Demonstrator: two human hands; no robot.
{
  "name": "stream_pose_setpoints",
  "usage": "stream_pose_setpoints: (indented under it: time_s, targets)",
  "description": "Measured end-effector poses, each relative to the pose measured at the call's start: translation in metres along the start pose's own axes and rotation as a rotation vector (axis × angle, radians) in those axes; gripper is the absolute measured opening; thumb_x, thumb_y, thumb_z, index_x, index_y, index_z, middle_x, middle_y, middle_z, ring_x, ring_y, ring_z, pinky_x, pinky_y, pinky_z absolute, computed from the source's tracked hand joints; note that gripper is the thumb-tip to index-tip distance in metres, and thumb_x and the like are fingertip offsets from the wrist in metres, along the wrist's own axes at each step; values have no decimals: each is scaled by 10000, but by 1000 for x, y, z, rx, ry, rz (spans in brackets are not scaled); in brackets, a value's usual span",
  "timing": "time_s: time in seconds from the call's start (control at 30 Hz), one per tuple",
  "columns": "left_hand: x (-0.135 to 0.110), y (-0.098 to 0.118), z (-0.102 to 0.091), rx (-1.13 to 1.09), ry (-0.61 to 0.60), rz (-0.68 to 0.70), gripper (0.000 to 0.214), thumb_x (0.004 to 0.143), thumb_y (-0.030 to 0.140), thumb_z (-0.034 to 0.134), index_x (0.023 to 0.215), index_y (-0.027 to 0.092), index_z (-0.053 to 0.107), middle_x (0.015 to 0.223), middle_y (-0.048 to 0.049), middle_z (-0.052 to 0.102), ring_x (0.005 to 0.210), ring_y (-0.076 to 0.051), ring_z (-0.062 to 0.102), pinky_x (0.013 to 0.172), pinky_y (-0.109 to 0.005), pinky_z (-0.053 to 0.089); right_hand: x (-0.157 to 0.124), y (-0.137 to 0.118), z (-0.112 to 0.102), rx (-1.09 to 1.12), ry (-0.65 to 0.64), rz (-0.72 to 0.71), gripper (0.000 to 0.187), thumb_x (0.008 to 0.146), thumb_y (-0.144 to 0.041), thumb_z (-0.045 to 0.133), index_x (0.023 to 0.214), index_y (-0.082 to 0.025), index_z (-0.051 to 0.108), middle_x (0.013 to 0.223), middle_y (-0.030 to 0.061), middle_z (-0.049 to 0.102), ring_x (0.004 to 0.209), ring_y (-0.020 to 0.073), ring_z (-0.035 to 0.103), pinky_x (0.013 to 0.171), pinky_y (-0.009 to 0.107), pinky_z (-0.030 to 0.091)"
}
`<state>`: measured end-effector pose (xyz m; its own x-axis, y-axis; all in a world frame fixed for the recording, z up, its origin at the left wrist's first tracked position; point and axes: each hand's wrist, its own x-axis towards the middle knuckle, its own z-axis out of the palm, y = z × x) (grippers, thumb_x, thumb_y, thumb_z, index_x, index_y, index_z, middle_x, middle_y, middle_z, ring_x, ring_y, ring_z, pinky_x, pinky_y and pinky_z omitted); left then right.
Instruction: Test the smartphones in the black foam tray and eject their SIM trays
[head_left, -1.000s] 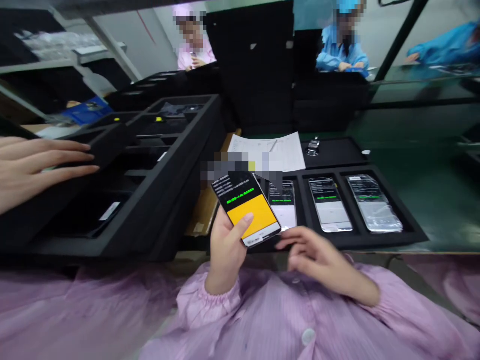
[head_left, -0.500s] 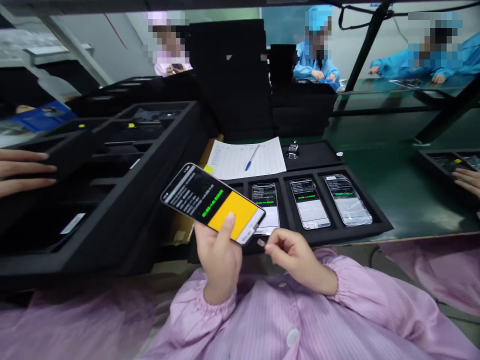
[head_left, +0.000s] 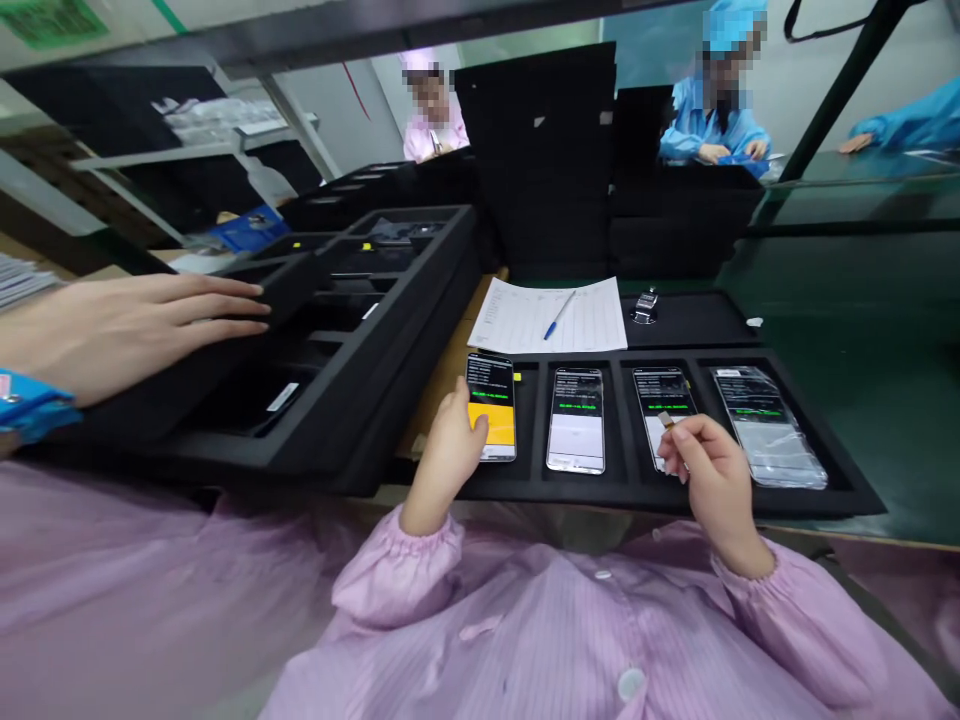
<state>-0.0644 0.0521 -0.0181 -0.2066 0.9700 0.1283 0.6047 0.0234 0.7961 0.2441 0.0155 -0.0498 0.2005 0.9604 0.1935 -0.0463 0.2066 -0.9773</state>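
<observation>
Slip risk at the yellow-screened phone [head_left: 496, 415]

We have the yellow-screened phone at the leftmost compartment of the black tray [head_left: 570, 492], close to the tray's left edge. The left grip [head_left: 452, 440] holds its lower left side, thumb over the front and fingers along the edge; we cannot tell whether its back touches the compartment floor. If the thumb eases too early, we judge the phone could settle at a slant and catch on the tray's left edge. A yellow tab [head_left: 517, 377] just to its right might get trapped underneath.

The right grip [head_left: 716, 475] pinches a small metal-ended piece [head_left: 665, 421] above the third phone [head_left: 652, 390]. So slight a hold could let go, and the piece might scratch that screen; low knuckles might also brush it and set off a touch. The film-wrapped phone [head_left: 772, 430], toward the tray's right edge, looks slick and would likely slide if bumped.

The tray lies near the front edge of the desk [head_left: 847, 400], so we think a push from the right sleeve [head_left: 810, 610] at its near right corner could shift the whole row. Beyond the tray's far left corner, a careless reach could knock the pen [head_left: 559, 315] off its paper sheet [head_left: 514, 315].
</observation>
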Motion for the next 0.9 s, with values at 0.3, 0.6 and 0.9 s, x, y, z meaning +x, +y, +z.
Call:
stream_pose_setpoints:
  time_s: [0.3,0.6,0.9]
  targets:
    - [-18,30,23,355,-54,154,679,856,184,523,1494,17,360,1583,-250,354,1525,-355,228,1234,-533,244,-2,-2,0,-101,-83,-57,288,933,-442,635,790,-192,632,672,-1,634,528,80,532,489,182,398]
    - [-19,87,102,843,-255,282,731,870,98,445,1530,-99,201,1525,-307,412,1509,-383,253,1229,-517,189,-6,-3,-1,-114,-88,-102,263,937,-411,629,788,-194,637,663,4,639,523,91,547,481,185,415]
    - [-13,90,101,226,-221,51,759,866,198,481,1519,-89,225,1546,-328,360,1507,-394,249,1230,-516,135,-6,-3,-1,-93,-115,-123,244,938,-384,622,782,-197,638,647,-3,632,511,88,534,482,186,422]
